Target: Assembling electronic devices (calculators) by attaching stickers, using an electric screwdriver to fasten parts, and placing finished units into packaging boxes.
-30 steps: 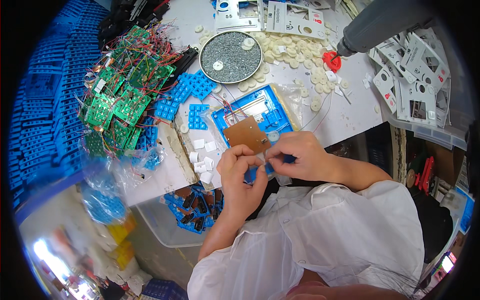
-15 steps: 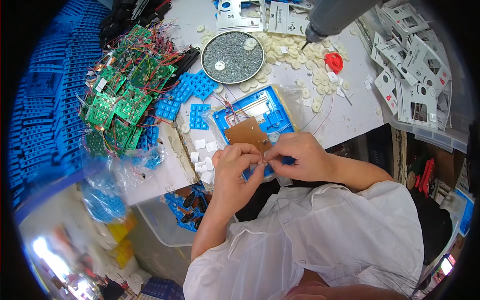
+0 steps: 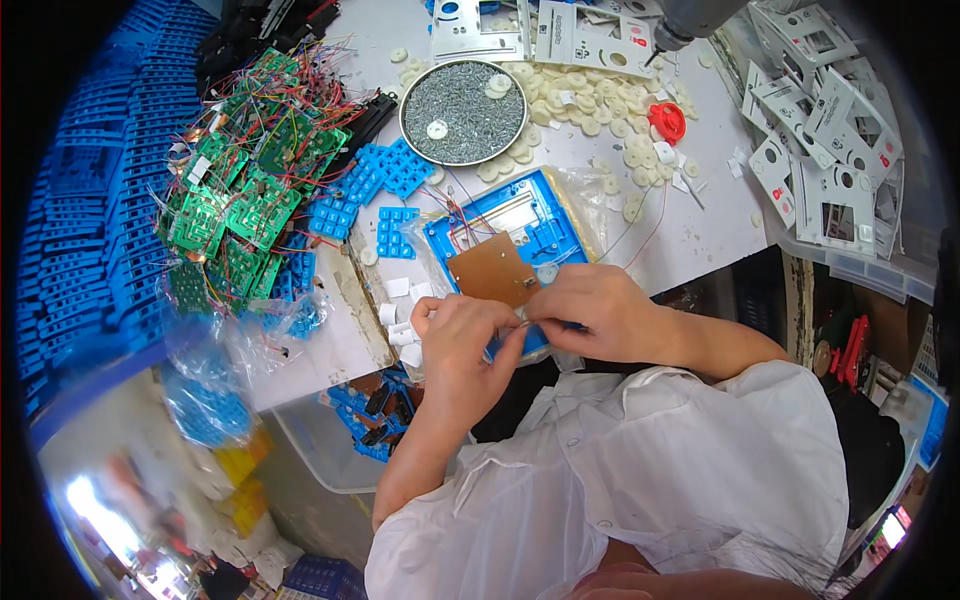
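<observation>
A blue plastic casing (image 3: 560,205) lies at the table's front edge, partly under clear wrapping, with thin wires and metal strips inside. A brown circuit board (image 3: 490,268) rests tilted over its lower left part. Just below the board, my left hand (image 3: 462,345) pinches with thumb and forefinger, and my right hand (image 3: 590,312) pinches close beside it, over the casing's near end. Something thin and small, perhaps a wire end, shows between the fingertips, but I cannot make it out. My fingers hide the casing's near corner.
Green circuit boards (image 3: 262,205) with tangled wires pile up at left, beside blue keypads (image 3: 398,232). A round tin of screws (image 3: 464,112) stands behind the casing, near cream discs (image 3: 600,105). An electric screwdriver (image 3: 680,25) hangs above. White panels (image 3: 840,120) fill a bin at right.
My left hand has shifted slightly left, its fingertips a little farther from the right hand's. The hanging screwdriver has swung up and to the right.
</observation>
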`<state>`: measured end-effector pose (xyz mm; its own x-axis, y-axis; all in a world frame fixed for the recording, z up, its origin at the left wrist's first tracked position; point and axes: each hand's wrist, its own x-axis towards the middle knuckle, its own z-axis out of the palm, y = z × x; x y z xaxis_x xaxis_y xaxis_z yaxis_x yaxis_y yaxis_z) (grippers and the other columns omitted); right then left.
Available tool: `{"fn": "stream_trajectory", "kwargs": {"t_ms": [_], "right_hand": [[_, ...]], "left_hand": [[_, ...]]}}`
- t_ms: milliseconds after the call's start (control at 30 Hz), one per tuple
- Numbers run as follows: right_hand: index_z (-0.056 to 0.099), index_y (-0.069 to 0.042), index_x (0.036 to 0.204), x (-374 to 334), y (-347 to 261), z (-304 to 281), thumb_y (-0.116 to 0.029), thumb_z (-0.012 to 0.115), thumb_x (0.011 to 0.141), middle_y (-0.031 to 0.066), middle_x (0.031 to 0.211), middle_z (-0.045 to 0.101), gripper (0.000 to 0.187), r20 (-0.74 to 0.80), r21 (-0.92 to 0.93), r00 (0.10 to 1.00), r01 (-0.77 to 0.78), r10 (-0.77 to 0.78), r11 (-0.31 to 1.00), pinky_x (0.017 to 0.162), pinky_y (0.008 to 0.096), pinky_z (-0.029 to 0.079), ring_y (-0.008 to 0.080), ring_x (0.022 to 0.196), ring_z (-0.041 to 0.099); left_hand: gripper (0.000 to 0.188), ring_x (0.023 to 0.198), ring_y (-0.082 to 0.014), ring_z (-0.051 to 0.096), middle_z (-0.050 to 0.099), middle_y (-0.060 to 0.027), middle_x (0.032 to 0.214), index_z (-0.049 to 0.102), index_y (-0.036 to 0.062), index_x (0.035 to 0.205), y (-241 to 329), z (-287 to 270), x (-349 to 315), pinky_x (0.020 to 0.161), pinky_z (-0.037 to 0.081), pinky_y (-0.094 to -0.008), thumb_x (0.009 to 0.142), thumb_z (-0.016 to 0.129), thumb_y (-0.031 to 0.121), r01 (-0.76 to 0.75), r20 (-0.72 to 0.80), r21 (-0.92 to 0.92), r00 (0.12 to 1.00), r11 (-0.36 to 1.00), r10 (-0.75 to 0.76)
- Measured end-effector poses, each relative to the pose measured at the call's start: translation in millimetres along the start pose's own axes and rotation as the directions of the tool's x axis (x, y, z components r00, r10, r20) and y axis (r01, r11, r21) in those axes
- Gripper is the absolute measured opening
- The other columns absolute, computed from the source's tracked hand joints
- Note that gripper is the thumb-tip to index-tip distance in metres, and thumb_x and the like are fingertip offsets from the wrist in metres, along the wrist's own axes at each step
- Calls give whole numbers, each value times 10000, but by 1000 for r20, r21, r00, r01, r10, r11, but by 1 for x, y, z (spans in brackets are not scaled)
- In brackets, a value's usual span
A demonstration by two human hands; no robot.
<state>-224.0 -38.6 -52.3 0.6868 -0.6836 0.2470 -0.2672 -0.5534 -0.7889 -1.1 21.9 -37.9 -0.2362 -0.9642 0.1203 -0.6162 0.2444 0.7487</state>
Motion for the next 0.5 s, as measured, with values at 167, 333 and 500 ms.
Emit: {"fn": "stream_trajectory", "kwargs": {"t_ms": [167,333,500], "right_hand": [[714,-83,987,-5,-4,4,-69,781,762,42,879,674,235,-55,-154,994,81,-91,985,650,365,543,238,800,650],[723,-99,1040,-12,-13,2,-118,805,742,7,935,654,309,130,-272,989,108,-74,956,646,316,540,208,820,626],[669,-129,932,-14,-16,9,-176,780,749,-14,909,590,219,142,-336,987,125,-81,934,637,307,533,181,878,593]], "left_hand": [[178,927,-168,624,687,43,1012,691,154,903,-12,3,-6,962,316,-490,745,766,119,-276,-33,416,948,867,317],[133,956,-154,623,676,49,999,675,166,865,-18,-2,-3,970,324,-491,738,709,143,-420,95,487,897,766,431],[133,978,-168,625,662,34,978,657,153,841,-10,-8,3,976,332,-500,711,686,154,-460,231,480,888,747,398]]}}
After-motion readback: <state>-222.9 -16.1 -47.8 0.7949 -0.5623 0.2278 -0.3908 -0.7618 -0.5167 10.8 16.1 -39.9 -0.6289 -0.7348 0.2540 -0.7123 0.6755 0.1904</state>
